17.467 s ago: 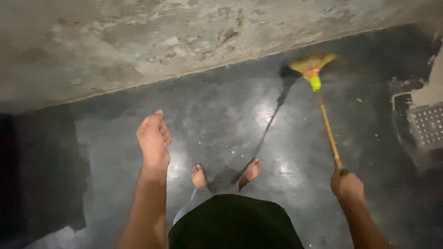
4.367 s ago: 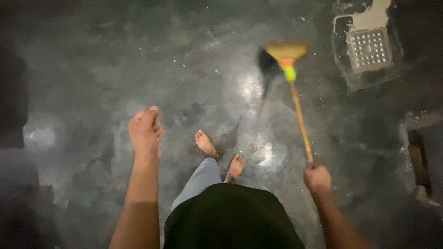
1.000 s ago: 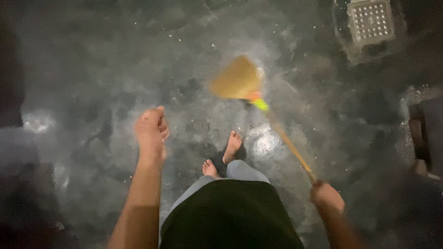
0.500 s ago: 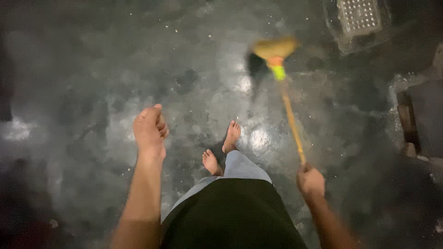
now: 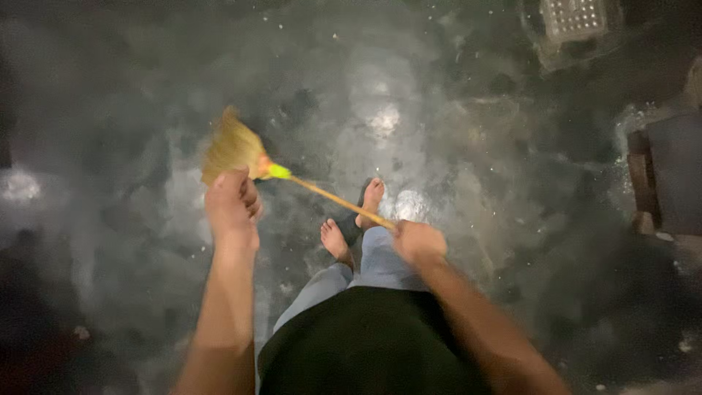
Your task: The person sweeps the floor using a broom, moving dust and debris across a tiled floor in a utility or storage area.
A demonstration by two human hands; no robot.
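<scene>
My right hand [image 5: 417,241] grips the end of a thin wooden broom handle [image 5: 329,196]. The handle runs up and to the left to a green collar and a straw-coloured broom head [image 5: 232,148], which is over the floor at the left, just above my left hand. My left hand [image 5: 232,208] is held out in front of me, fingers loosely curled, holding nothing. My bare feet [image 5: 355,219] stand on the wet, dark, shiny floor below the handle.
A square metal floor drain grate [image 5: 574,16] lies at the top right. A dark block or step with a brown edge [image 5: 651,183] sits at the right. Light reflects off the wet concrete floor [image 5: 384,121] ahead of my feet.
The broom head has swung from ahead-right over to the left, near my left hand. My right hand has moved inward toward my body's middle.
</scene>
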